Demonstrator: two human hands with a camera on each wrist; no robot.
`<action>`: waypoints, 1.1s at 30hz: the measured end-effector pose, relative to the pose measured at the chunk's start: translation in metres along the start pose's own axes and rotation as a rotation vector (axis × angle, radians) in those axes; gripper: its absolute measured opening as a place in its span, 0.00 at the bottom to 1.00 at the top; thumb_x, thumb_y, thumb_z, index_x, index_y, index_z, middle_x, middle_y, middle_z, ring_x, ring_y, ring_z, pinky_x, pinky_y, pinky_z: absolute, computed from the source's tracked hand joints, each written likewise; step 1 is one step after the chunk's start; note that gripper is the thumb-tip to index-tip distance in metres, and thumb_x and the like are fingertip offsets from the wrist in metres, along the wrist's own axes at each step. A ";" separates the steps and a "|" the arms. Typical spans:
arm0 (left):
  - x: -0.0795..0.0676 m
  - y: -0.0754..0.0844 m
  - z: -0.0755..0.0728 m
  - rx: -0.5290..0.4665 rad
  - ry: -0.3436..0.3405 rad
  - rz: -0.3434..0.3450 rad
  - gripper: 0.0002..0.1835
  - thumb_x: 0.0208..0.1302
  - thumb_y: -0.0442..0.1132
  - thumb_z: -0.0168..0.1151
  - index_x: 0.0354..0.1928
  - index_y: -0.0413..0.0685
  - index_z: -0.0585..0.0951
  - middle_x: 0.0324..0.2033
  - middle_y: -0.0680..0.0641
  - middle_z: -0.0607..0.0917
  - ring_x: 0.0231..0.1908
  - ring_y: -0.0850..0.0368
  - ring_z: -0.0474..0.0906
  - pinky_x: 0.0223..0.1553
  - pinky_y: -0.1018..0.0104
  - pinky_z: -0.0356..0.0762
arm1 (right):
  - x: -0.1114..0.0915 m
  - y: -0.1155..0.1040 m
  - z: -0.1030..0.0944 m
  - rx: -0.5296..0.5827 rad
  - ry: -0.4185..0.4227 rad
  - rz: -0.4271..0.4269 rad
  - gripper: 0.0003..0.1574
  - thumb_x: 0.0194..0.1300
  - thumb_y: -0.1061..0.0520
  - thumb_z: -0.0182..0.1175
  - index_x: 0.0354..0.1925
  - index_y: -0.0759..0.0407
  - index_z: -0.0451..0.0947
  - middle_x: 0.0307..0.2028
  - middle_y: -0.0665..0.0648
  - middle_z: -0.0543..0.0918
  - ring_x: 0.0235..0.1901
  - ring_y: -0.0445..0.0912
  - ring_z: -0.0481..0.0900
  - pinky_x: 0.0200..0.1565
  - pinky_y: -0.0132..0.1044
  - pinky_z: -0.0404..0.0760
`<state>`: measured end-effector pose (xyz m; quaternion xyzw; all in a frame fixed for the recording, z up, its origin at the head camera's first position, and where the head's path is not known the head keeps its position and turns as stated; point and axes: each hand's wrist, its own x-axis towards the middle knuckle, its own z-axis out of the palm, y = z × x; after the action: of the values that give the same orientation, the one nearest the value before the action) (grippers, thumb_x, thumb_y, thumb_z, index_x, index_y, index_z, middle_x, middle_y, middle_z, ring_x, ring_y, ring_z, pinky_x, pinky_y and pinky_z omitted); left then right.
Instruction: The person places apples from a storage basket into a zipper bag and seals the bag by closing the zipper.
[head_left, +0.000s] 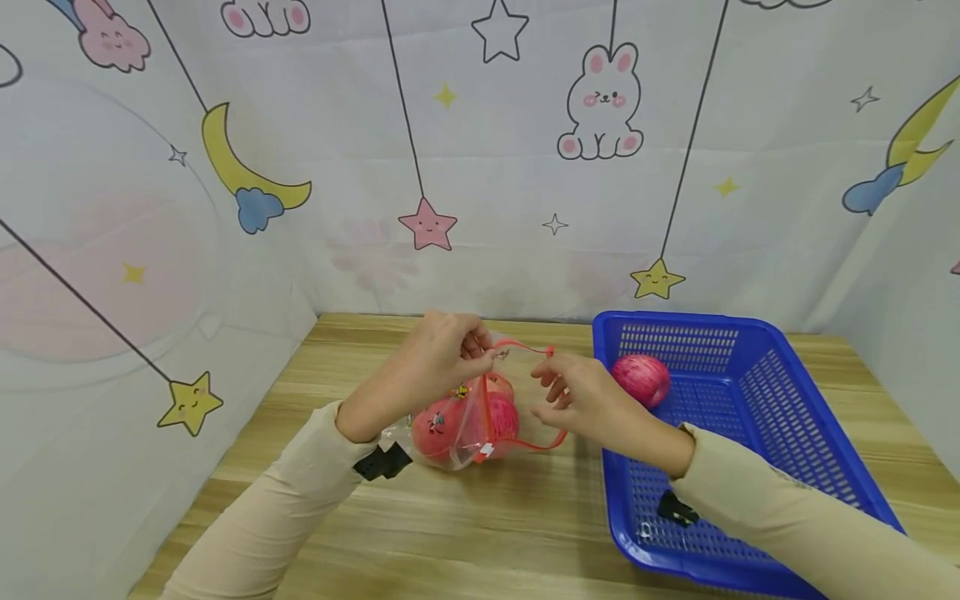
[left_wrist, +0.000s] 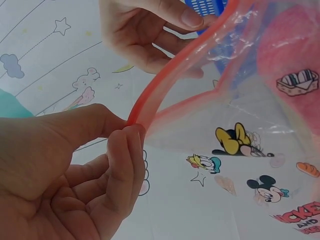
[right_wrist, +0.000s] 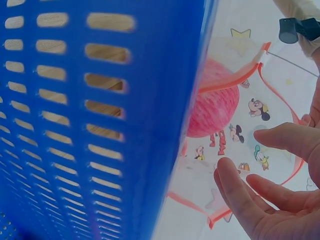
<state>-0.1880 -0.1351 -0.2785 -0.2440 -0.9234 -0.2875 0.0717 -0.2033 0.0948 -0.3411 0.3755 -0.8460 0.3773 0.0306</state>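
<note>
A clear zip bag (head_left: pixel 463 433) with red zip edges and cartoon prints lies on the table, its mouth spread toward the right. Inside it are several red apples (head_left: pixel 505 415). My left hand (head_left: pixel 452 343) pinches the red rim of the bag between thumb and fingers, as the left wrist view shows closely. Just right of the bag's mouth, my right hand (head_left: pixel 581 396) has its fingers loosely bent and apart, with nothing between them in the right wrist view (right_wrist: pixel 277 185). Another red apple (head_left: pixel 641 379) sits in the blue basket (head_left: pixel 617 500), beside the right hand.
The basket stands on the right of the wooden table (head_left: pixel 465 533), its left wall close to the bag and below my right forearm. A white printed curtain (head_left: pixel 495 183) hangs behind the table and along both sides.
</note>
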 end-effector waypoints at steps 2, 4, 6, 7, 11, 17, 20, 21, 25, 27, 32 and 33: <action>0.000 0.000 0.000 -0.004 -0.001 -0.005 0.03 0.61 0.32 0.68 0.32 0.40 0.82 0.23 0.52 0.82 0.25 0.60 0.77 0.27 0.71 0.78 | 0.000 0.001 -0.001 0.002 0.005 0.006 0.21 0.53 0.67 0.73 0.45 0.71 0.79 0.35 0.59 0.81 0.32 0.52 0.84 0.31 0.33 0.84; 0.000 0.000 0.000 -0.004 -0.002 -0.010 0.03 0.61 0.32 0.68 0.32 0.40 0.82 0.23 0.52 0.82 0.25 0.60 0.77 0.27 0.71 0.78 | 0.000 0.001 -0.001 0.003 0.007 0.019 0.20 0.53 0.67 0.73 0.45 0.70 0.79 0.35 0.59 0.81 0.32 0.52 0.84 0.32 0.34 0.84; -0.001 0.000 0.000 -0.001 -0.002 -0.012 0.03 0.61 0.32 0.67 0.32 0.40 0.82 0.23 0.52 0.82 0.25 0.60 0.77 0.27 0.71 0.78 | -0.001 0.001 -0.002 0.001 0.007 0.033 0.21 0.53 0.67 0.73 0.45 0.70 0.79 0.36 0.59 0.82 0.33 0.51 0.84 0.32 0.35 0.85; -0.001 0.000 0.000 0.000 -0.002 -0.013 0.03 0.61 0.31 0.67 0.32 0.40 0.82 0.24 0.52 0.82 0.25 0.60 0.77 0.27 0.71 0.78 | -0.001 0.002 -0.002 -0.001 0.007 0.039 0.21 0.53 0.67 0.74 0.45 0.70 0.79 0.36 0.59 0.82 0.33 0.50 0.84 0.33 0.35 0.85; -0.001 0.000 0.000 0.000 -0.004 -0.015 0.03 0.61 0.31 0.67 0.32 0.40 0.82 0.24 0.52 0.82 0.25 0.60 0.77 0.27 0.71 0.78 | -0.002 0.005 -0.004 -0.018 0.010 0.047 0.21 0.53 0.66 0.74 0.45 0.69 0.80 0.36 0.58 0.82 0.33 0.49 0.83 0.33 0.34 0.84; -0.001 -0.001 0.001 -0.003 -0.001 -0.008 0.02 0.62 0.31 0.66 0.32 0.40 0.82 0.24 0.52 0.82 0.25 0.61 0.77 0.27 0.70 0.78 | -0.004 0.008 -0.009 -0.027 0.027 0.051 0.19 0.53 0.66 0.74 0.43 0.68 0.81 0.35 0.59 0.81 0.33 0.50 0.84 0.32 0.33 0.83; -0.001 -0.001 0.001 -0.004 0.003 -0.005 0.02 0.61 0.31 0.66 0.32 0.40 0.82 0.24 0.52 0.82 0.25 0.60 0.77 0.27 0.70 0.78 | -0.004 0.009 -0.013 -0.019 0.036 0.060 0.18 0.54 0.66 0.74 0.43 0.69 0.81 0.36 0.61 0.82 0.32 0.49 0.84 0.32 0.34 0.84; -0.001 -0.001 0.001 -0.004 0.004 -0.005 0.02 0.61 0.31 0.66 0.32 0.40 0.81 0.24 0.52 0.82 0.25 0.60 0.77 0.28 0.70 0.78 | -0.004 0.010 -0.014 -0.023 0.041 0.063 0.18 0.54 0.66 0.73 0.43 0.69 0.81 0.37 0.61 0.82 0.32 0.49 0.84 0.32 0.35 0.84; -0.001 -0.001 0.001 -0.009 0.009 -0.002 0.02 0.61 0.31 0.66 0.32 0.41 0.81 0.24 0.52 0.82 0.26 0.60 0.77 0.28 0.70 0.78 | -0.006 0.013 -0.018 -0.042 0.061 0.080 0.17 0.54 0.66 0.73 0.43 0.69 0.81 0.37 0.60 0.82 0.33 0.49 0.83 0.34 0.37 0.84; -0.001 -0.001 0.001 -0.013 0.010 0.000 0.02 0.61 0.31 0.66 0.32 0.41 0.81 0.24 0.52 0.82 0.26 0.60 0.77 0.28 0.70 0.78 | -0.007 0.014 -0.020 -0.057 0.066 0.092 0.16 0.55 0.65 0.72 0.42 0.68 0.82 0.37 0.58 0.82 0.34 0.49 0.83 0.35 0.39 0.84; -0.001 0.000 -0.001 -0.019 0.008 -0.004 0.02 0.61 0.31 0.66 0.32 0.41 0.81 0.24 0.52 0.82 0.26 0.61 0.77 0.28 0.70 0.78 | -0.010 0.016 -0.026 -0.090 0.067 0.099 0.14 0.57 0.65 0.71 0.43 0.66 0.82 0.38 0.57 0.82 0.36 0.50 0.83 0.37 0.41 0.84; -0.001 0.000 -0.001 -0.019 0.007 -0.005 0.02 0.61 0.31 0.66 0.32 0.41 0.81 0.24 0.52 0.82 0.26 0.60 0.77 0.28 0.70 0.78 | -0.010 0.016 -0.028 -0.096 0.066 0.098 0.14 0.57 0.65 0.71 0.43 0.66 0.82 0.38 0.57 0.82 0.36 0.51 0.83 0.37 0.40 0.84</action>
<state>-0.1874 -0.1355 -0.2780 -0.2411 -0.9210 -0.2974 0.0718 -0.2131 0.1266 -0.3345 0.3189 -0.8790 0.3497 0.0579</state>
